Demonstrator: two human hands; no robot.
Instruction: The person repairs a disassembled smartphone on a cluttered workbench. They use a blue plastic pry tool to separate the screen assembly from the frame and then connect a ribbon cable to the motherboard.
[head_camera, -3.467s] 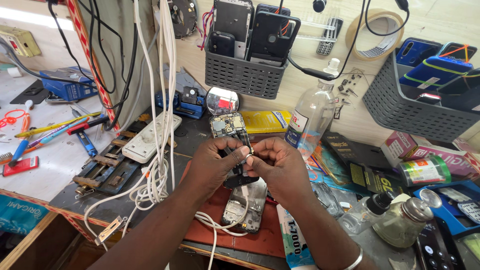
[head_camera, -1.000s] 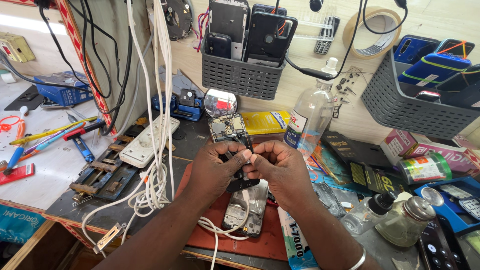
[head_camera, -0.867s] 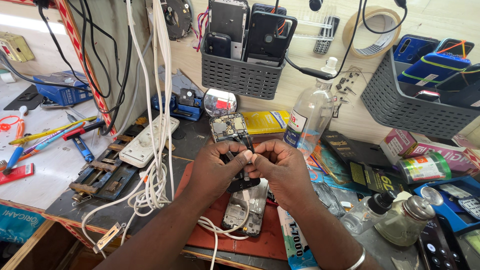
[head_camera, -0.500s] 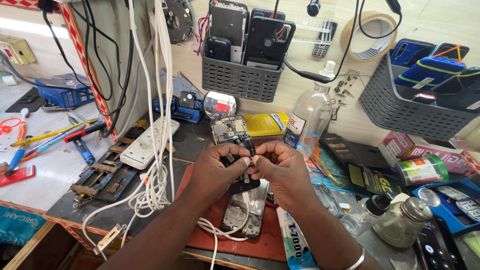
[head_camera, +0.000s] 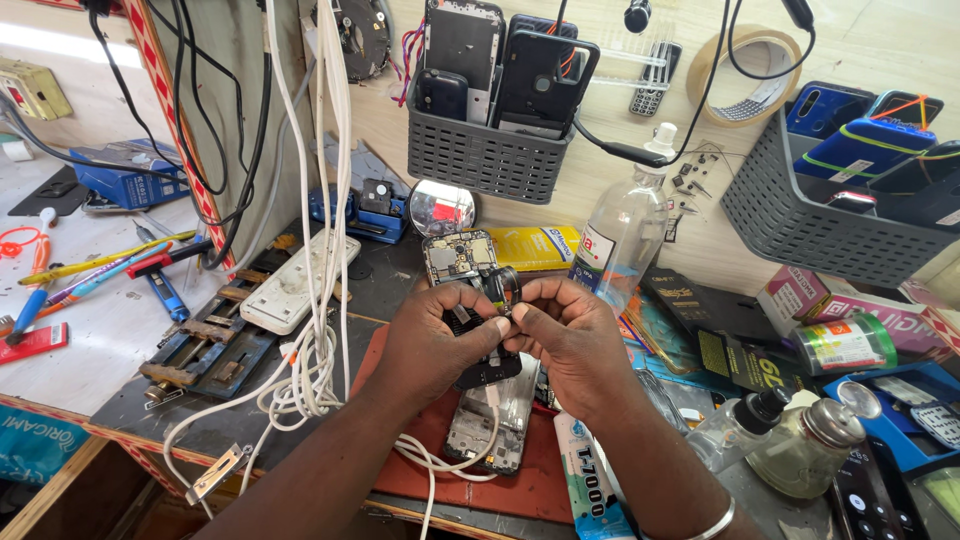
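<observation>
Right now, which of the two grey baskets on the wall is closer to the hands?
The smaller grey basket directly above the hands; the larger basket hangs far right.

Clear plastic bottle (head_camera: 622, 232) taken as landmark; its white label with a red and blue patch sits low on its front. Just left of it a flat yellow packet (head_camera: 536, 246) lies on the desk. Right of it, black flat packages with gold print (head_camera: 722, 338). Farther right a pink and white carton (head_camera: 862, 303) and a green-banded tin with orange label (head_camera: 846, 343) lying on its side. Below the bottle, a white tube with blue and black print (head_camera: 588, 490). Far left, a blue box (head_camera: 128, 180). Above-left, dark phone screens stand in a grey basket (head_camera: 480, 160).
</observation>
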